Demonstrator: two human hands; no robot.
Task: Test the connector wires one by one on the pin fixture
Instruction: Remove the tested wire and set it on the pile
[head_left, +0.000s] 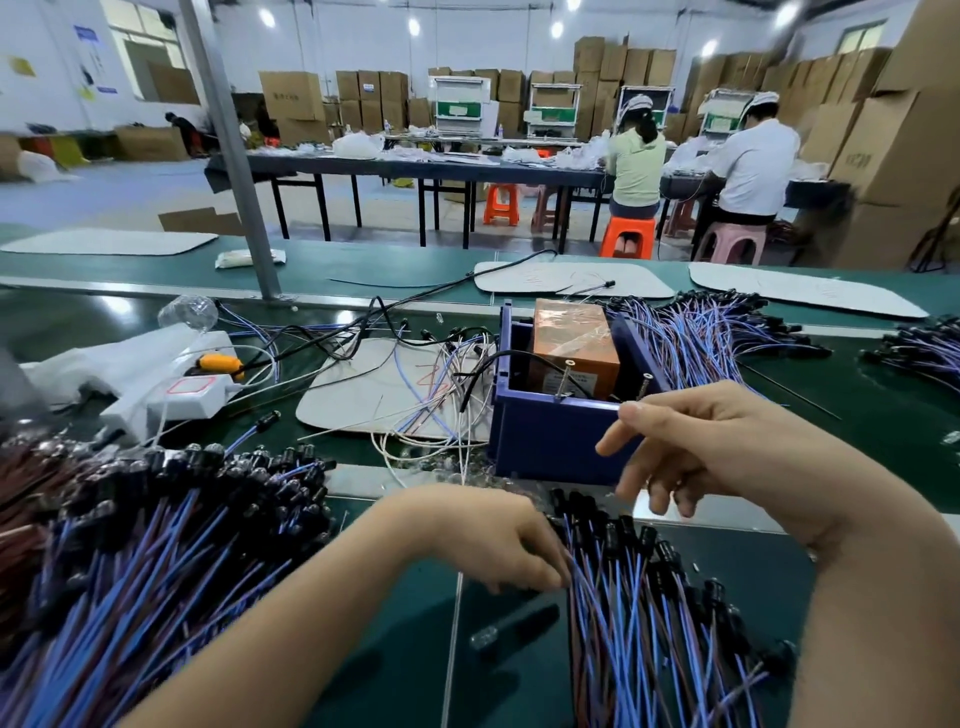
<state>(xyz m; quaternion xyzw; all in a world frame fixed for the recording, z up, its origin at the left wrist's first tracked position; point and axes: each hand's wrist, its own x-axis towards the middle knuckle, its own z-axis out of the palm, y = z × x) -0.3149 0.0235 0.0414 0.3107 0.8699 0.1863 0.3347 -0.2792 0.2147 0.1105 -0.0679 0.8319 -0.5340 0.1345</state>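
The pin fixture is a blue plastic box (550, 441) holding an orange block (576, 345), with two upright metal pins (644, 387) on its near rim. In front of it lies a bundle of blue and brown connector wires (639, 597) with black plugs. My left hand (488, 540) reaches into the left edge of this bundle, fingers curled among the wires; whether it holds one is hidden. My right hand (691, 441) hovers just right of the box's near rim with loosely bent fingers, and nothing visible in it.
A large heap of the same wires (135, 545) fills the near left. More wires (711, 332) lie right of the box. A white power strip (182, 395), a grey mat (374, 389) with loose leads and a metal post (234, 156) stand behind. Two people sit at a far table.
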